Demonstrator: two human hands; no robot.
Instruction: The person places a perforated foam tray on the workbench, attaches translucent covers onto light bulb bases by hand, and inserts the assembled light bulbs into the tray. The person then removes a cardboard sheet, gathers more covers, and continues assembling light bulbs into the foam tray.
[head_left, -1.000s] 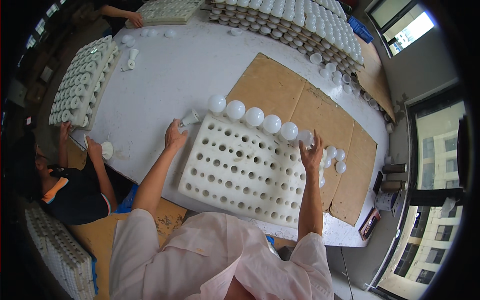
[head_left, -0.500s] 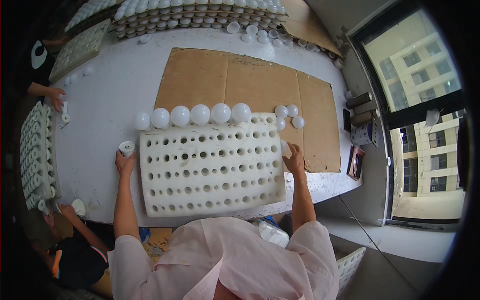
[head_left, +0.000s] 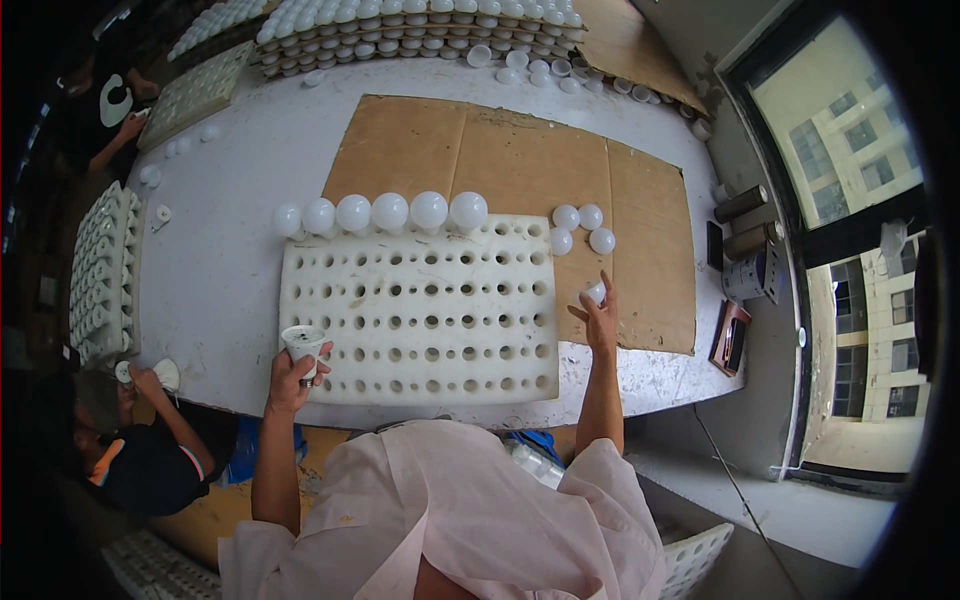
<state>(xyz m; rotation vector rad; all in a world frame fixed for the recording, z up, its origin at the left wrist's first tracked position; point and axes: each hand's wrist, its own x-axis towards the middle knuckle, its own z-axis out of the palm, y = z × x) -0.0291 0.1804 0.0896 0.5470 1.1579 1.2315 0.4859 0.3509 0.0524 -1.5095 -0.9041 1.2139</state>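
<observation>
My left hand (head_left: pixel 290 380) is closed around a white, cone-shaped bulb base (head_left: pixel 304 343), its wide end facing up, over the near left corner of a white foam tray (head_left: pixel 450 274). The tray has rows of round holes. Several white globe bulbs (head_left: pixel 390 211) stand in a line along its far edge. To the tray's right, my right hand (head_left: pixel 600 320) pinches a small white bulb cover (head_left: pixel 596 292) above the cardboard. Just beyond that hand, several similar white covers (head_left: pixel 602 240) lie in a small group.
Brown cardboard (head_left: pixel 530 160) covers part of the white table (head_left: pixel 250 150). Layers of white covers (head_left: pixel 420 20) are stacked at the back. A filled foam tray (head_left: pixel 105 270) stands left, near two co-workers. Dark cylinders (head_left: pixel 742 203) and a small reddish-brown box (head_left: pixel 730 338) sit by the window.
My left hand has brought the bulb base right and nearer, over the tray's corner. My right hand has drawn slightly away from the tray with the cover. Co-workers' hands at left have shifted.
</observation>
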